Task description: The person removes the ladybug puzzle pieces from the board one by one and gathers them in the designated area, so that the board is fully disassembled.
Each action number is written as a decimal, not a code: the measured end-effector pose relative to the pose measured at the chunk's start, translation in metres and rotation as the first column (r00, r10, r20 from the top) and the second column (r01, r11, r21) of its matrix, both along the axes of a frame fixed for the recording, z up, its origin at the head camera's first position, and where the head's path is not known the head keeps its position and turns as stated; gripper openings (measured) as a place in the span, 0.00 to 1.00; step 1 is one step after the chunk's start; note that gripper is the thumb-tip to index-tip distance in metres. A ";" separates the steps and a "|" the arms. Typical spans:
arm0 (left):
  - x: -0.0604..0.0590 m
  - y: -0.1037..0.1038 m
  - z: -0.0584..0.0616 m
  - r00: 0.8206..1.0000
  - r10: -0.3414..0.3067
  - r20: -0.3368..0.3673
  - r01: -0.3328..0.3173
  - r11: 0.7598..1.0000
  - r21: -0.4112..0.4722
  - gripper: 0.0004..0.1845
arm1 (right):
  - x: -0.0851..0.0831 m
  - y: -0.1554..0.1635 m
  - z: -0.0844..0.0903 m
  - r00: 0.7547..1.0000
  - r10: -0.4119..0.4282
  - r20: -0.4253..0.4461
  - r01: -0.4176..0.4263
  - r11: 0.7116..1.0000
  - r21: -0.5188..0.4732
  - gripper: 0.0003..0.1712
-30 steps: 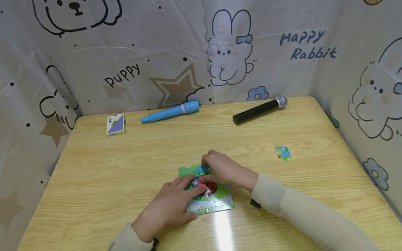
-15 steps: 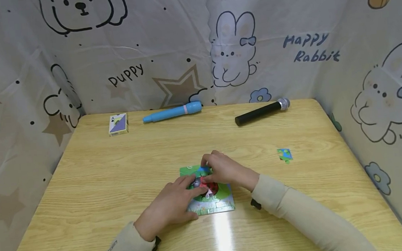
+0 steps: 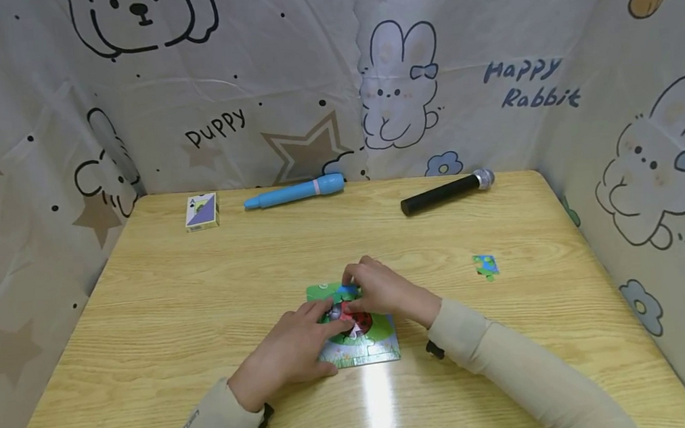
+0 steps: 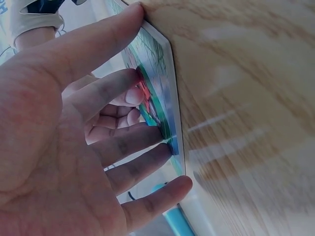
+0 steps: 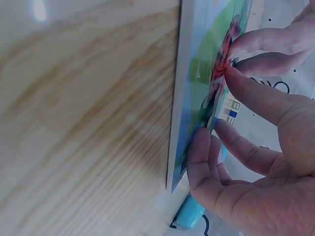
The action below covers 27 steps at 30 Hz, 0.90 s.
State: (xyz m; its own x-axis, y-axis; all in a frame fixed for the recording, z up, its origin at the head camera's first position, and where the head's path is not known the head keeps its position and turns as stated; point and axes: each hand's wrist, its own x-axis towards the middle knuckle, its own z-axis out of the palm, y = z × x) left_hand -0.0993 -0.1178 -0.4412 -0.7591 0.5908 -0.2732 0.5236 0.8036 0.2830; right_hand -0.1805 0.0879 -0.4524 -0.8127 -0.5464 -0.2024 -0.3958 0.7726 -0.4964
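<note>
Head view: a flat square green-and-blue cardboard jigsaw puzzle board (image 3: 365,338) lies near the front middle of the light wood-grain bench (image 3: 203,294); the left hand (image 3: 290,354) rests on its left part with fingers straight, and the right hand (image 3: 382,292) pinches a red puzzle piece (image 3: 356,320) at its centre. A loose blue-green puzzle piece (image 3: 485,265) lies well apart to the right; a card box (image 3: 201,211), a blue plastic pen-shaped toy (image 3: 293,191) and a black microphone (image 3: 446,192) lie along the far edge. Left wrist view: straight fingers (image 4: 128,142) press the board's face. Right wrist view: thumb and fingers (image 5: 256,96) nip the red piece against the board.
</note>
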 end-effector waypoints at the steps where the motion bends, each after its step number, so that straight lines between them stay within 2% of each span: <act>1: 0.000 0.000 0.000 1.000 0.002 0.004 -0.002 1.000 0.000 0.40 | 0.000 0.000 0.000 1.000 -0.002 -0.002 0.002 1.000 0.001 0.23; 7: 0.001 0.000 0.000 1.000 0.007 0.012 -0.007 1.000 -0.001 0.39 | 0.003 0.000 -0.003 0.999 -0.002 -0.034 0.001 1.000 -0.021 0.22; 15: 0.003 -0.002 -0.002 1.000 -0.005 -0.025 0.004 1.000 -0.013 0.39 | 0.007 0.002 -0.006 0.998 0.013 -0.060 -0.017 0.997 -0.076 0.20; 23: 0.001 -0.001 0.000 0.999 -0.014 -0.031 0.013 1.000 -0.024 0.39 | 0.008 0.018 -0.003 0.999 -0.013 -0.048 0.003 0.980 -0.199 0.11; 27: 0.001 -0.001 0.000 0.999 -0.011 -0.032 0.011 1.000 -0.017 0.40 | 0.007 0.033 0.002 0.999 -0.019 -0.033 0.011 0.974 -0.228 0.08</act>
